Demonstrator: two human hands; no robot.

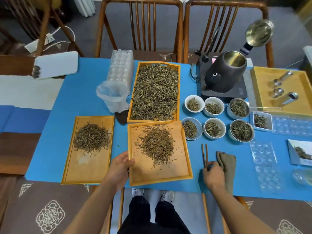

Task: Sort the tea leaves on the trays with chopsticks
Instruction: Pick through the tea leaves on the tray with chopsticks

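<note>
Three wooden trays lie on a blue cloth. The far tray [178, 92] is full of tea leaves. The near middle tray [168, 176] carries a heap of leaves [157, 146], and my left hand [120, 166] grips its left rim. The left tray [70, 169] holds a smaller heap [92, 138]. A pair of brown chopsticks [204, 153] lies on the cloth to the right of the middle tray. My right hand [213, 174] has its fingertips closed around their near ends.
Several bowls of tea leaves [212, 107] stand right of the trays, beside a grey folded cloth [228, 164]. A dark kettle [224, 73] sits on its base behind them. A plastic-lined cup [114, 95], clear blister trays [121, 65] and a yellow tray with metal tools [285, 88] are around.
</note>
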